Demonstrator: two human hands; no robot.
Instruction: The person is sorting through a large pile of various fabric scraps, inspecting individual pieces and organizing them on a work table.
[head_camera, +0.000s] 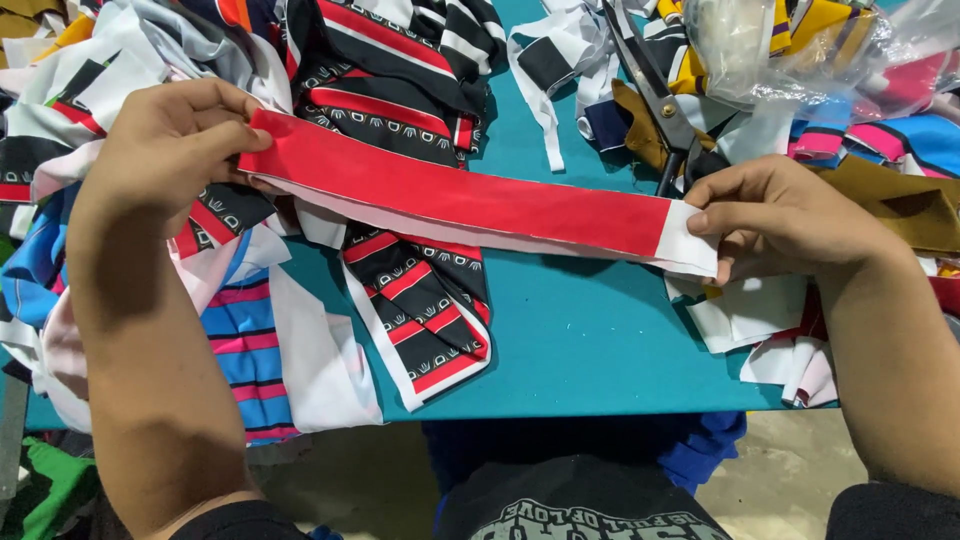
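A long red strip of fabric (470, 195) is stretched between both hands, just above a teal table (590, 340); it slants a little, higher at the left end and lower at the right, and its pale underside shows along the lower edge, so it looks folded lengthwise. The left hand (170, 145) is closed on the left end, thumb on top and fingers curled under, pinching the cloth flat; the right hand (780, 215) is closed on the white right end (690, 240), thumb pressed down over it. Held by both ends like this, the strip stays taut and straight, which likely keeps the fold even along its length.

Under the strip lie black pieces with red stripes and small white marks (420, 290), one tongue of them reaching toward the near edge of the table; beside the left forearm sits a blue piece with pink stripes (245, 350) and a plain white piece (320, 360). A pair of scissors (650, 90) rests behind the strip, near the right hand, blades pointing away; further right is a clear plastic bag (790, 50) over more striped scraps, and white offcuts (760, 320) are heaped below the right hand.
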